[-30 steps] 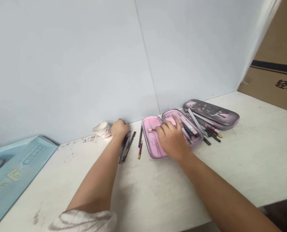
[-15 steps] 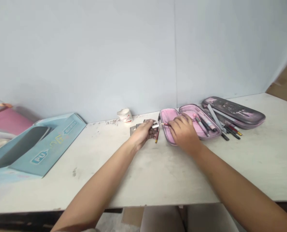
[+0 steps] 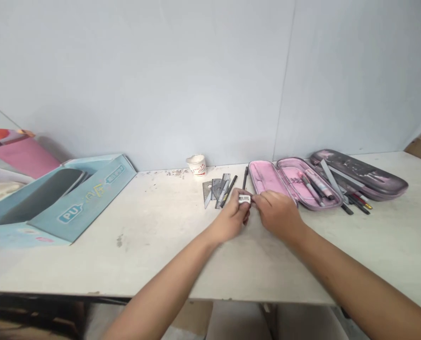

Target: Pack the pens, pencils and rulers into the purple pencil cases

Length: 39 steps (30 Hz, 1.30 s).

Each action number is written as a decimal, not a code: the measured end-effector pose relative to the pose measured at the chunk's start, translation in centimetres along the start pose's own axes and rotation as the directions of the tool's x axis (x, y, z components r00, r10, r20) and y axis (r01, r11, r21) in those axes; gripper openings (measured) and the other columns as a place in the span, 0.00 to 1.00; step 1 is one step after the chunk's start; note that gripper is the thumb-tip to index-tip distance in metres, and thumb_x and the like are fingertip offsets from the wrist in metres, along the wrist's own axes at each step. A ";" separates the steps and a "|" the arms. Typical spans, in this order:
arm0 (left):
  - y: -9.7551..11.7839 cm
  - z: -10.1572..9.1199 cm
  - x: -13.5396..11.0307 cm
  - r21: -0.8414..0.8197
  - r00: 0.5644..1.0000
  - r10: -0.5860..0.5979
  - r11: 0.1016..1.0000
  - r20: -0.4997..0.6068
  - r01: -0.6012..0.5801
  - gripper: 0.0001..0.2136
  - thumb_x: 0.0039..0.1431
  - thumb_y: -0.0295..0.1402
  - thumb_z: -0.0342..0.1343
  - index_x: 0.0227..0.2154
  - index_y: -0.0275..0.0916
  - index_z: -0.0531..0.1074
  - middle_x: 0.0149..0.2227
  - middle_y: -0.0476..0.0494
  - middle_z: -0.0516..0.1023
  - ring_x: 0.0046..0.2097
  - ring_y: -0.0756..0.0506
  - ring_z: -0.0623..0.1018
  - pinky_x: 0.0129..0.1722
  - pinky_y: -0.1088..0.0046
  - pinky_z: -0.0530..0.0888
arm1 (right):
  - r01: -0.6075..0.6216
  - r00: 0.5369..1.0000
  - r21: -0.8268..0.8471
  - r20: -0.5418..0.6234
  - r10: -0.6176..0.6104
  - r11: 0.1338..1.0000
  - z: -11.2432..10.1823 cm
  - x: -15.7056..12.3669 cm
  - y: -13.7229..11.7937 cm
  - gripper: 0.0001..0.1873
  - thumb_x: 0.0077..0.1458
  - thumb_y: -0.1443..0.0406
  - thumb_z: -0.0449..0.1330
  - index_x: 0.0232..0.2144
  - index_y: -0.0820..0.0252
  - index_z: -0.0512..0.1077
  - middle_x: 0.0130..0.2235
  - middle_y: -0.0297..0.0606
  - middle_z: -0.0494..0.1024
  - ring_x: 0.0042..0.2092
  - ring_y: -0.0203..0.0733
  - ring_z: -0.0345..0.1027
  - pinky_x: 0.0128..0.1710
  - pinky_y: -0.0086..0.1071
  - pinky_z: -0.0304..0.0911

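The left hand (image 3: 231,219) pinches a small silver sharpener (image 3: 244,199) in a narrow grip, with the sharpener showing just above the hand. The right hand (image 3: 277,215) sits curled in just beside it, touching or nearly touching; whether its grip holds anything is hidden. Both forearms (image 3: 168,278) reach in over the front edge of the white surface (image 3: 90,269), with the hands well back from that edge. Metal rulers (image 3: 215,191) lie just behind the hands, and an open pink pencil case (image 3: 267,177) lies behind and to the right. A small white cup (image 3: 196,165) stands by the wall (image 3: 161,85), and a blue box (image 3: 83,198) rests well left.
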<state>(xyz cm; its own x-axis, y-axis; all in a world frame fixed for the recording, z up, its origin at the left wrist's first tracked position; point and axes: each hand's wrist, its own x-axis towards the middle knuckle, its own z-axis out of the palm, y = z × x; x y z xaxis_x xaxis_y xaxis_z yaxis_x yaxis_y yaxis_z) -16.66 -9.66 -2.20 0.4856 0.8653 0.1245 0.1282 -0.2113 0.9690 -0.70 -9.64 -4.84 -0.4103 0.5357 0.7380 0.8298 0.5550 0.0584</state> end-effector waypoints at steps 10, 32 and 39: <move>-0.7 -0.5 -0.7 0.178 0.980 0.157 0.968 0.119 -0.177 0.06 0.61 0.34 0.43 0.40 0.40 0.57 0.34 0.43 0.71 0.38 0.47 0.72 0.39 0.70 0.66 | -0.835 0.527 0.511 0.849 0.031 0.204 -1.7 2.0 0.7 0.21 0.53 0.51 0.47 0.20 0.59 0.61 0.16 0.25 0.50 0.18 0.29 0.40 0.19 0.27 0.38; -0.6 -0.5 -1.7 0.002 0.990 0.100 0.995 0.097 -0.100 0.10 0.61 0.41 0.44 0.40 0.41 0.56 0.21 0.56 0.57 0.21 0.54 0.60 0.22 0.77 0.61 | -0.905 0.355 0.386 0.917 -0.181 0.179 -3.8 3.6 1.5 0.21 0.51 0.46 0.48 0.23 0.56 0.54 0.19 0.22 0.45 0.19 0.28 0.34 0.17 0.25 0.36; -0.1 -0.3 -0.4 -0.452 1.000 0.019 0.892 0.003 -0.016 0.12 0.58 0.43 0.47 0.34 0.42 0.53 0.22 0.58 0.55 0.20 0.56 0.57 0.22 0.78 0.64 | -0.224 0.887 0.269 0.454 0.081 0.937 -3.8 3.8 -0.5 0.11 0.56 0.65 0.45 0.27 0.61 0.64 0.26 0.39 0.66 0.29 0.37 0.57 0.25 0.30 0.47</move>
<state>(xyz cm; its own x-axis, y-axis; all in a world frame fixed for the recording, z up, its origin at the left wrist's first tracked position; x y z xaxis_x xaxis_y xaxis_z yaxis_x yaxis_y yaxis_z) -17.09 -9.87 -2.24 0.4905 0.8597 0.1426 -0.2847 0.0034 0.9586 -1.26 -10.31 0.52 -0.4685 0.8095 0.3539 0.7673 0.5714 -0.2912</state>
